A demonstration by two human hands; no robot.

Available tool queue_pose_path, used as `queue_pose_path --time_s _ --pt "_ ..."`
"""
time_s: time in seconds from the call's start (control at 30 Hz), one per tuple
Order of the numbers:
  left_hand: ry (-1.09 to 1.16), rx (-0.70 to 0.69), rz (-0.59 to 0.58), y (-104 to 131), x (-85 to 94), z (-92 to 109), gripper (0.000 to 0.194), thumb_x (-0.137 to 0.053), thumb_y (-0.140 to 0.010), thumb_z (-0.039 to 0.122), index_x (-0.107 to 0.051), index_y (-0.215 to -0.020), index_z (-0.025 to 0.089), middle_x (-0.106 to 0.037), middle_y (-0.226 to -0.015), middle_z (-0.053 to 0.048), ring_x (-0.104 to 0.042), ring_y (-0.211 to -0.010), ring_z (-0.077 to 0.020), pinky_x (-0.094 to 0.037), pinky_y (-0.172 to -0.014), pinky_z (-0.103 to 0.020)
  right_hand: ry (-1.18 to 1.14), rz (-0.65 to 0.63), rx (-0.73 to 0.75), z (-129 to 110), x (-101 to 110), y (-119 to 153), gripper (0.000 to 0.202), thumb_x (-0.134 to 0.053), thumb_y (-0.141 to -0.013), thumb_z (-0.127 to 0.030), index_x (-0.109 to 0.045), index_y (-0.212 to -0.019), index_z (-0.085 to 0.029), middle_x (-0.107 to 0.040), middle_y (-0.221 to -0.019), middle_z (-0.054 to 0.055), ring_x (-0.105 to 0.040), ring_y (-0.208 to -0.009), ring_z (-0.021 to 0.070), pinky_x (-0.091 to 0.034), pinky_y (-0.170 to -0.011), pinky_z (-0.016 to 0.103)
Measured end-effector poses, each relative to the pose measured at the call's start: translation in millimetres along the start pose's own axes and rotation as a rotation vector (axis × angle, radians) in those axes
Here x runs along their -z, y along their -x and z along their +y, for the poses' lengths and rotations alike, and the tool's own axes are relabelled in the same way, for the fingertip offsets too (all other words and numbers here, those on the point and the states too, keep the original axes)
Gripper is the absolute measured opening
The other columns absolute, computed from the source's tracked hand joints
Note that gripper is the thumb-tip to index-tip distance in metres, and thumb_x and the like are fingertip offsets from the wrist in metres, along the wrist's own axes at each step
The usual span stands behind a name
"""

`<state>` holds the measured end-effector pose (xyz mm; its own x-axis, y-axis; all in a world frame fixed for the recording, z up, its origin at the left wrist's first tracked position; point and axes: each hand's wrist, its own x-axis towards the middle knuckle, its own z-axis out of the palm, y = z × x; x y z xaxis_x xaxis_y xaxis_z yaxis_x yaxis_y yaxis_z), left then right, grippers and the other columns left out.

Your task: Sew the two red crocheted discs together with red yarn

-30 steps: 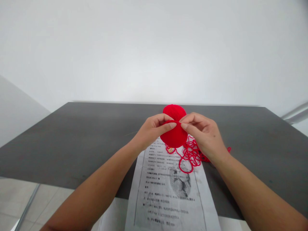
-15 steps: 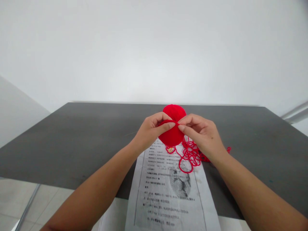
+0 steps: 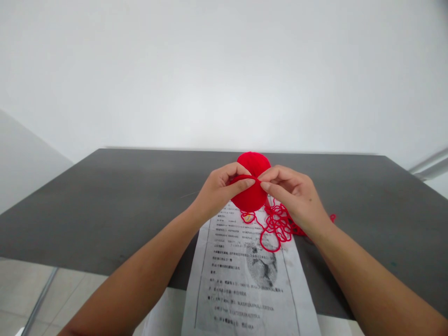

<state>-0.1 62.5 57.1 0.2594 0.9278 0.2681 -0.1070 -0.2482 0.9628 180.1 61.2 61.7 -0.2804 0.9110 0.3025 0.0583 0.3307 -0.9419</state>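
Rounded red fabric-like piece, apparently yarn (image 3: 248, 199), is held up between both hands, above the far end of the paper. Its upper edge forms a thick rim. Left hand (image 3: 217, 192) pinches that rim, thumb on the near face, forefinger behind. Right hand (image 3: 297, 193) has thumb and forefinger tips nearly together at the rim's right end, just beside the left thumb. Can't tell whether they grip a strand or the edge itself; no tool visible, could be hidden.

Looks like close fingertip work on the rim. To do it well: left pinch firm but light, close to the working spot, so the edge doesn't roll or stretch. Right tips should take only the bit being worked; small, even pulls. Soft stuff, will likely distort if both sides tug.

Smooth red ball, probably wound yarn (image 3: 253, 161), sits right behind the fingers, partly hidden. Loose red yarn tangle (image 3: 278, 225) lies on the paper and runs under the right hand. Snag risk: leave slack, right wrist clear of the loops. Small yellow thing (image 3: 248, 217) in a left-side loop, too small to identify.

Printed white paper sheet (image 3: 238, 289) lies below, over the near edge of the dark grey table (image 3: 105, 205).
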Motion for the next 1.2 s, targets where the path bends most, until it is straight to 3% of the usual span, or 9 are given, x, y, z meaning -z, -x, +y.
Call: queue_pose_path --time_s 0.3,1.2 --pt "0.064 -0.014 -0.037 -1.3 0.5 -4.5 0.018 -0.074 -0.079 0.030 -0.063 -0.075 0.016 -0.058 -0.069 0.003 -0.050 -0.062 -0.0082 -0.041 -0.062 -0.022 0.002 0.010 0.093 2.1 -0.9 -1.0 0.009 -0.063 -0.080 -0.021 -0.065 -0.072 -0.018 -0.059 -0.065 0.000 -0.052 -0.059 0.0129 -0.040 -0.059 0.027" --pt "0.000 -0.028 -0.025 -1.0 0.2 -1.2 0.020 -0.075 -0.078 0.032 -0.063 -0.075 0.016 -0.058 -0.070 0.002 -0.050 -0.064 -0.0098 -0.041 -0.063 -0.024 0.031 0.010 0.105 2.0 -0.9 -2.1 0.010 -0.061 -0.079 -0.020 -0.062 -0.070 -0.018 -0.056 -0.063 -0.001 -0.049 -0.058 0.0125 -0.038 -0.058 0.027"
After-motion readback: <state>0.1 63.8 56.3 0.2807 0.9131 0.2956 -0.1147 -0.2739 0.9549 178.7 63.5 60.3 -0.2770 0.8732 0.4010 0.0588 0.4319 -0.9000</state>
